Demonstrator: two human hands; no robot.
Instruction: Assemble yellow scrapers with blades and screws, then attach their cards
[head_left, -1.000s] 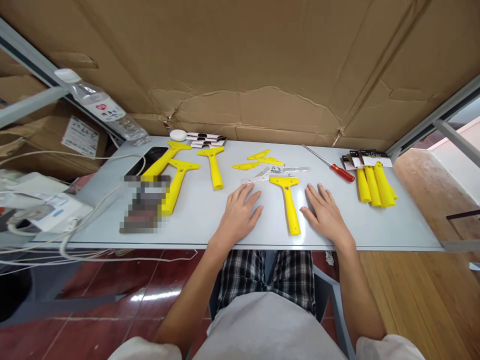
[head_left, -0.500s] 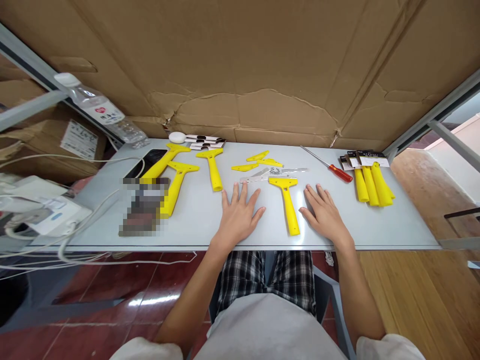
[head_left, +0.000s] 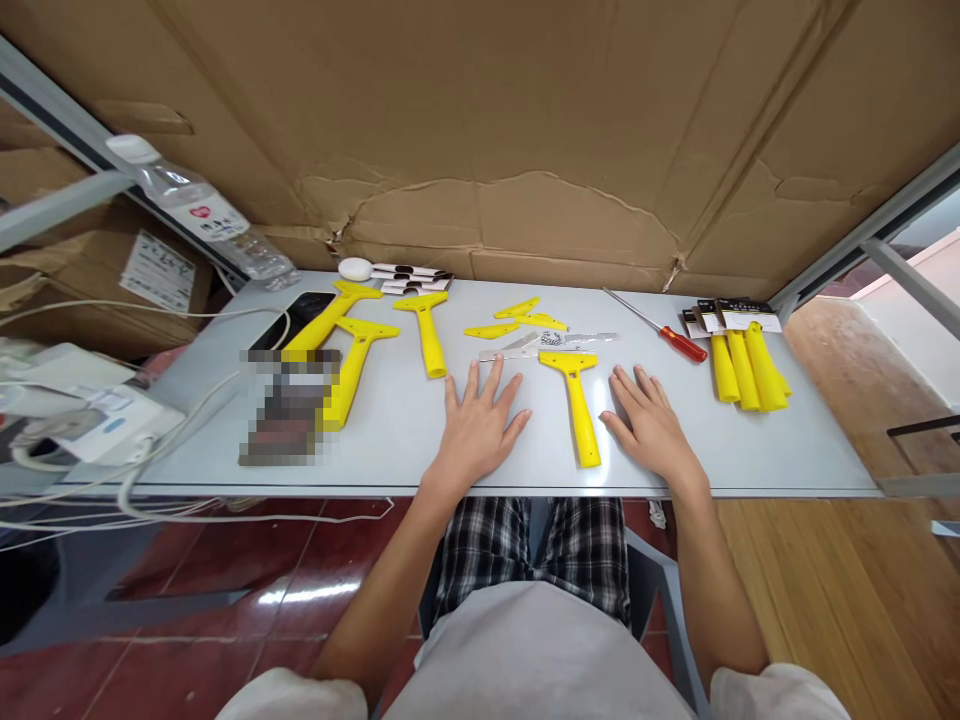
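My left hand [head_left: 480,428] lies flat on the grey table with its fingers spread, holding nothing. Flat on the tabletop too is my right hand [head_left: 646,425], empty, its fingers stretched out. Between the two hands is a yellow scraper handle [head_left: 579,415], head towards the back. Just beyond it are thin metal blades [head_left: 512,350] and a small heap of screws [head_left: 553,340]. Several yellow cover pieces [head_left: 491,330] lie behind them. More yellow scraper handles [head_left: 430,340] rest to the left of my left hand. A screwdriver [head_left: 679,342] with a red handle lies beyond my right hand.
Carded yellow scrapers [head_left: 763,370] are grouped at the right. At the left are a phone [head_left: 307,315], a blurred-out item [head_left: 289,410], a plastic bottle [head_left: 206,215], and a power strip [head_left: 105,410] with cables. A cardboard sheet [head_left: 480,130] stands along the back.
Both hands stay in place on the table and no object has moved on it. The view has shifted very slightly.
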